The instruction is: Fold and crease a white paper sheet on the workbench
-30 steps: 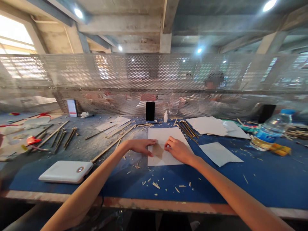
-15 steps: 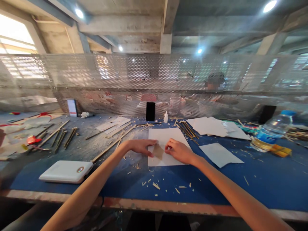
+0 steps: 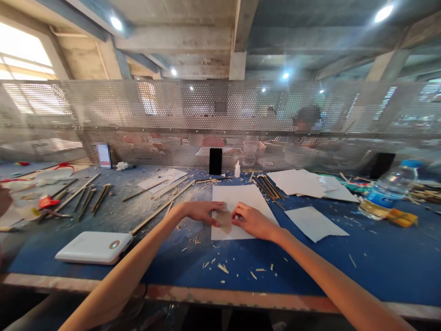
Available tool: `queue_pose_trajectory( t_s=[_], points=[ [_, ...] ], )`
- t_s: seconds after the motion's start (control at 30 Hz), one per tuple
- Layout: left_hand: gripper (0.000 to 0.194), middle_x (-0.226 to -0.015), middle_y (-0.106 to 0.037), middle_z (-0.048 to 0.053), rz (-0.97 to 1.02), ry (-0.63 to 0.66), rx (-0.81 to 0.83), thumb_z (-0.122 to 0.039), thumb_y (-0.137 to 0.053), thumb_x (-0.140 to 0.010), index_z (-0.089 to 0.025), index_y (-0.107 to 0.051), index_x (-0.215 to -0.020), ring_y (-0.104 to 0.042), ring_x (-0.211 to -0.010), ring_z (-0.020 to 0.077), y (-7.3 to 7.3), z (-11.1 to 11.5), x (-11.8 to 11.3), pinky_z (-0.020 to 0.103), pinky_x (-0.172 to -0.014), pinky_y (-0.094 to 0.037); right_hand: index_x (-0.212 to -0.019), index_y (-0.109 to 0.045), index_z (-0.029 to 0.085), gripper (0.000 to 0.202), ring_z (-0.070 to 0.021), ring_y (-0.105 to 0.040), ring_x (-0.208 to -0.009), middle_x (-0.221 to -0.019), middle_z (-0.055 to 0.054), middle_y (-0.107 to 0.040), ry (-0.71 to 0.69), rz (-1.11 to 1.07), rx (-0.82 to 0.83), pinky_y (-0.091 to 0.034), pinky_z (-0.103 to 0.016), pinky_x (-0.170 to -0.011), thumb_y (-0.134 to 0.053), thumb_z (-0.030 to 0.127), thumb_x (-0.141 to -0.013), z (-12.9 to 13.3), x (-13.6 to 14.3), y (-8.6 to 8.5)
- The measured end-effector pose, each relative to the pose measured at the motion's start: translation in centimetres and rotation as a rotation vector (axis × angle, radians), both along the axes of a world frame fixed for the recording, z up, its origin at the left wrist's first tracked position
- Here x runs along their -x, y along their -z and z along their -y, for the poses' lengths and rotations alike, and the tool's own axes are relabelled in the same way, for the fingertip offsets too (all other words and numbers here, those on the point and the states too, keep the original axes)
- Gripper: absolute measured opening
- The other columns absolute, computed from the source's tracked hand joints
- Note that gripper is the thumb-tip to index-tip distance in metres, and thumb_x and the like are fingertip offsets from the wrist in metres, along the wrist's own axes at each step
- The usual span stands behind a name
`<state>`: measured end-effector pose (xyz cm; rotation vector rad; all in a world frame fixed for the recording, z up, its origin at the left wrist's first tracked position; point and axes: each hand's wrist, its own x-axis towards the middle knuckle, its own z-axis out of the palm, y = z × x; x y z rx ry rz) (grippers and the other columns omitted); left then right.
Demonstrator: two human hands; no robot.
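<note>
A white sheet of paper (image 3: 237,195) lies flat on the blue table, between and under my hands. My left hand (image 3: 204,212) rests on its left edge with the fingers spread. Over the sheet's right part is my right hand (image 3: 254,220), its fingers curled and thumb and fingertips pressed together; whether a small thing is pinched there is hidden. A shadow falls on the paper between the two hands. Behind the sheet stand a small white bottle (image 3: 237,169) and a black phone (image 3: 215,161).
Left are a white power bank (image 3: 93,247) and wooden sticks (image 3: 163,207). At right lie a torn paper piece (image 3: 315,222), stacked sheets (image 3: 296,181) and a water bottle (image 3: 389,191). Wood scraps litter the blue table (image 3: 268,280). A perforated screen (image 3: 165,105) stands behind; a person shows through it.
My right hand has moved slightly left over the paper, closer to my left hand. My left hand has stayed in place on the sheet.
</note>
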<state>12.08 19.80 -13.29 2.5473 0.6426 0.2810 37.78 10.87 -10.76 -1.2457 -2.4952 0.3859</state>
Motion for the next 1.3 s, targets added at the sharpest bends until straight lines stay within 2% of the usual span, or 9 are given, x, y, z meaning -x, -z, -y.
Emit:
queue_pose_trajectory(
  t_s=[0.13, 0.37, 0.53, 0.7, 0.87, 1.0, 1.07, 1.2, 1.3],
  points=[
    [0.08, -0.148, -0.043, 0.0, -0.089, 0.022, 0.048, -0.068, -0.052, -0.076, -0.034, -0.037, -0.147, -0.033, -0.136, 0.0337, -0.6, 0.2, -0.1, 0.042, -0.106, -0.026, -0.093, -0.065, 0.018, 0.01, -0.0169, -0.06, -0.085, -0.101, -0.005, -0.059, 0.046, 0.034, -0.063, -0.043, -0.028, -0.08, -0.057, 0.024, -0.094, -0.3, -0.3, 0.0],
    [0.091, -0.152, -0.035, 0.007, -0.148, 0.006, 0.061, -0.066, -0.06, -0.073, -0.025, -0.034, -0.149, -0.032, -0.137, 0.0347, -0.9, 0.5, -0.3, 0.041, -0.108, -0.026, -0.094, -0.065, 0.018, 0.01, -0.0158, -0.06, -0.084, -0.101, -0.005, -0.059, -0.053, 0.024, -0.025, -0.044, -0.027, -0.078, -0.058, 0.025, -0.093, -0.1, -0.2, 0.0],
    [0.081, -0.148, -0.042, 0.0, -0.102, 0.003, 0.049, -0.065, -0.055, -0.075, -0.034, -0.036, -0.147, -0.031, -0.137, 0.0328, -0.6, 0.4, -0.2, 0.043, -0.107, -0.027, -0.094, -0.065, 0.018, 0.012, -0.017, -0.06, -0.086, -0.102, -0.006, -0.059, 0.022, 0.077, -0.094, -0.043, -0.029, -0.08, -0.056, 0.025, -0.094, -0.4, -0.5, 0.0],
    [0.076, -0.145, -0.047, -0.001, -0.044, -0.003, 0.029, -0.065, -0.05, -0.075, -0.035, -0.04, -0.145, -0.033, -0.137, 0.0312, -0.3, 0.1, -0.1, 0.042, -0.105, -0.029, -0.095, -0.065, 0.018, 0.01, -0.0154, -0.06, -0.083, -0.102, -0.005, -0.059, -0.057, 0.022, -0.007, -0.044, -0.027, -0.079, -0.057, 0.025, -0.094, -0.1, -0.3, 0.1],
    [0.075, -0.142, -0.05, -0.001, -0.04, 0.0, 0.01, -0.064, -0.047, -0.073, -0.035, -0.044, -0.142, -0.038, -0.133, 0.0297, -0.2, 0.0, -0.1, 0.043, -0.103, -0.032, -0.093, -0.064, 0.018, 0.01, -0.0167, -0.059, -0.082, -0.1, -0.005, -0.058, 0.028, 0.047, -0.099, -0.043, -0.029, -0.079, -0.057, 0.024, -0.093, -0.3, -0.4, 0.2],
    [0.07, -0.137, -0.055, -0.005, 0.047, -0.021, -0.03, -0.065, -0.038, -0.075, -0.039, -0.045, -0.14, -0.036, -0.134, 0.0296, 0.0, 0.0, -0.2, 0.045, -0.102, -0.031, -0.094, -0.064, 0.018, 0.01, -0.0157, -0.059, -0.083, -0.1, -0.004, -0.059, -0.053, 0.0, -0.031, -0.044, -0.027, -0.079, -0.059, 0.027, -0.093, -0.4, -0.4, 0.3],
    [0.071, -0.138, -0.055, -0.004, 0.056, -0.027, -0.029, -0.065, -0.04, -0.075, -0.037, -0.047, -0.14, -0.035, -0.135, 0.0316, 0.1, 0.0, -0.2, 0.045, -0.103, -0.03, -0.095, -0.064, 0.018, 0.01, -0.0157, -0.059, -0.084, -0.101, -0.004, -0.059, -0.063, -0.014, -0.03, -0.044, -0.027, -0.079, -0.058, 0.027, -0.093, -0.6, -0.5, 0.5],
    [0.077, -0.143, -0.049, 0.001, -0.046, -0.009, 0.026, -0.061, -0.053, -0.072, -0.03, -0.046, -0.142, -0.035, -0.134, 0.0336, -0.2, 0.0, 0.0, 0.044, -0.104, -0.029, -0.093, -0.064, 0.018, 0.011, -0.0173, -0.059, -0.086, -0.1, -0.005, -0.058, 0.045, 0.01, -0.097, -0.043, -0.029, -0.08, -0.058, 0.027, -0.093, -1.0, -0.9, 0.8],
    [0.077, -0.145, -0.047, 0.0, -0.063, -0.008, 0.035, -0.06, -0.053, -0.072, -0.033, -0.043, -0.143, -0.036, -0.134, 0.0324, -0.3, 0.0, 0.1, 0.046, -0.105, -0.029, -0.093, -0.064, 0.018, 0.012, -0.0164, -0.059, -0.083, -0.1, -0.004, -0.058, 0.01, -0.022, -0.046, -0.044, -0.028, -0.079, -0.058, 0.029, -0.093, -0.8, -0.8, 0.7]
  ],
)
